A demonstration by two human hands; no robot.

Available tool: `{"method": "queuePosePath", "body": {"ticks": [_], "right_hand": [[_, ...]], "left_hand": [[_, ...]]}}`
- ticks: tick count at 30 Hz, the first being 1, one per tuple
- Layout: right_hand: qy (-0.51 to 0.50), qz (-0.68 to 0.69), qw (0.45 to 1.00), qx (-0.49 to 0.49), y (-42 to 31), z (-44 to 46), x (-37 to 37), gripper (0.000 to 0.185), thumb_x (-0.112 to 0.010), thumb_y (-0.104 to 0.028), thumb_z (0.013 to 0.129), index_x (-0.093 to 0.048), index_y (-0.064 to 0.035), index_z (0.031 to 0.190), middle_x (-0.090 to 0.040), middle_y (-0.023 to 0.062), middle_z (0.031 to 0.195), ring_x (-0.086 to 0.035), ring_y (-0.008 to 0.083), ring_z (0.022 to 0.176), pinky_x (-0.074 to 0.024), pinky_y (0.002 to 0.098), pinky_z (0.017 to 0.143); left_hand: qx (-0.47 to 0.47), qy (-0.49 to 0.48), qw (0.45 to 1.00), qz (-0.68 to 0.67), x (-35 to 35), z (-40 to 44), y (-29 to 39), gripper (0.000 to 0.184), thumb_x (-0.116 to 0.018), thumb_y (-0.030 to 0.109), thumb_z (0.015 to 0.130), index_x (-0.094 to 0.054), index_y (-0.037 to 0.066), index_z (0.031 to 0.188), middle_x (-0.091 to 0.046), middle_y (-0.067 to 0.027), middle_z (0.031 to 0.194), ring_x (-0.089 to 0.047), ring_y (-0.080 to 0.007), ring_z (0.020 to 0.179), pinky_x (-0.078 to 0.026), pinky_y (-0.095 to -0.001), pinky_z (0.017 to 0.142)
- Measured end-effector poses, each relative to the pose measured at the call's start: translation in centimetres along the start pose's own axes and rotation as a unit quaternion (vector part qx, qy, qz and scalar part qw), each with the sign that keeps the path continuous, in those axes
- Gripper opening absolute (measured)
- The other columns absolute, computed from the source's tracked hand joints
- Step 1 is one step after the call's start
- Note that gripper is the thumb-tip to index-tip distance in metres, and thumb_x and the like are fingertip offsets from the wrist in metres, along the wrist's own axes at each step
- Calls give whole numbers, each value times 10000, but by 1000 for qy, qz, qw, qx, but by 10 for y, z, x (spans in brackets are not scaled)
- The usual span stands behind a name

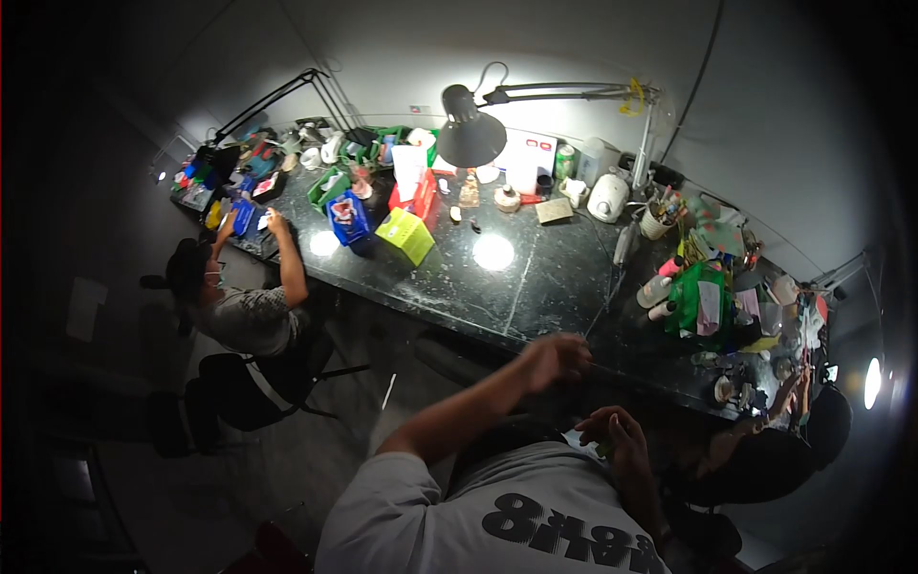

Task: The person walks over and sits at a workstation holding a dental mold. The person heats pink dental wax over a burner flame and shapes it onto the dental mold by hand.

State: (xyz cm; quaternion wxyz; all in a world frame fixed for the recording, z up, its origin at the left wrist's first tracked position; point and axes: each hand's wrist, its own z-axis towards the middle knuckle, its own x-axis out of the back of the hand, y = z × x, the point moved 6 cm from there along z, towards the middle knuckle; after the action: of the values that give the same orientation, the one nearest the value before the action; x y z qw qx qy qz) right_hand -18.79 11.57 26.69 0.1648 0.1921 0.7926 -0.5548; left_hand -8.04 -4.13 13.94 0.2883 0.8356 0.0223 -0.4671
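My left hand (559, 360) is raised near the front edge of the dark worktop, its fingers curled and partly in shadow. Whatever it may hold is too dim to name. Close to my chest is my right hand (617, 430), with bent fingers drawn toward the thumb. A small greenish spot shows by its fingertips, but I cannot make out what it is. Beyond my left hand, a thin dark cord runs across the worktop (555, 297) from a slim handheld tool (626, 245).
A black desk lamp (471, 134) overhangs the worktop. Near its middle stand a yellow-green box (405, 235) and a blue bin (347, 218). A green bin (698, 304) and bottles (655, 290) are at right. Co-workers sit left (244, 297) and right (765, 464).
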Motion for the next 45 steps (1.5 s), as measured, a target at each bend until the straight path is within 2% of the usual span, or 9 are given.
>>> {"method": "queuePosePath", "body": {"ticks": [4, 6, 10, 15, 19, 23, 27, 33, 45], "right_hand": [[36, -18, 999, -13, -7, -2, 23, 373, -459, -337, 1020, -567, 14, 1086, -680, 202, 1003, -639, 231, 891, -490, 346, 822], [55, -15, 998, -23, -14, 2, 32, 381, -464, -345, 1017, -570, 16, 1081, -681, 191, 1006, -636, 223, 893, -486, 344, 830], [85, -40, 995, -28, -35, 15, 56, 387, -444, -343, 1024, -570, 19, 1077, -683, 174, 1020, -626, 202, 890, -481, 339, 851], [132, -67, 987, -63, -56, 35, 85, 395, -416, -342, 1033, -572, 19, 1072, -684, 166, 1005, -618, 192, 871, -478, 335, 845], [138, -56, 986, -75, -65, 52, 107, 383, -433, -330, 1029, -557, 28, 1086, -684, 175, 1007, -624, 190, 866, -483, 338, 835], [161, -71, 978, -113, -67, 63, 128, 364, -452, -318, 1021, -540, 29, 1089, -673, 208, 1007, -641, 230, 877, -497, 362, 819], [127, -82, 980, -130, -67, 74, 127, 361, -451, -322, 1022, -546, 19, 1093, -671, 206, 1014, -646, 227, 898, -504, 361, 843], [86, -73, 988, -105, -64, 72, 119, 390, -475, -355, 1009, -560, 17, 1088, -673, 200, 1008, -645, 227, 889, -505, 357, 840], [-15, -27, 997, -65, -20, 34, 56, 364, -492, -331, 1012, -589, 8, 1101, -676, 160, 1030, -624, 196, 940, -485, 347, 875]], "left_hand": [[-108, 105, 988, 37, 119, 67, 95, 308, -529, 277, 926, -592, 71, 1145, -661, -110, 1038, -642, -242, 954, -506, -428, 819], [-138, 343, 926, 73, 180, 82, 141, 229, -537, 235, 921, -593, 68, 1067, -671, -114, 980, -664, -239, 839, -521, -374, 702], [-350, 475, 804, 72, 276, 95, 236, 146, -540, 66, 836, -599, 104, 708, -512, -23, 546, -477, -126, 424, -356, -285, 337], [-186, 641, 700, 253, 341, 120, 265, 378, -773, 181, 694, -651, -112, 900, -696, -249, 897, -678, -365, 887, -508, -411, 858], [-106, 735, 555, 375, 281, 106, 279, 546, -744, 268, 729, -574, -58, 1134, -640, -285, 1116, -622, -394, 1081, -473, -457, 947], [-75, 709, 572, 404, 247, 106, 278, 389, -725, 246, 756, -607, 22, 1051, -603, -246, 1180, -593, -421, 1096, -478, -468, 911], [-276, 678, 447, 514, 232, 104, 270, 232, -709, 146, 768, -571, 2, 885, -618, -210, 956, -626, -394, 885, -480, -493, 802], [-490, 519, 477, 513, 121, 64, 260, 112, -632, 11, 800, -539, 12, 863, -643, -168, 843, -631, -332, 719, -508, -397, 686], [-622, 192, 534, 539, -122, -65, 181, 360, -752, -17, 781, -555, 11, 1081, -693, -174, 1061, -688, -241, 957, -536, -332, 793]]}}
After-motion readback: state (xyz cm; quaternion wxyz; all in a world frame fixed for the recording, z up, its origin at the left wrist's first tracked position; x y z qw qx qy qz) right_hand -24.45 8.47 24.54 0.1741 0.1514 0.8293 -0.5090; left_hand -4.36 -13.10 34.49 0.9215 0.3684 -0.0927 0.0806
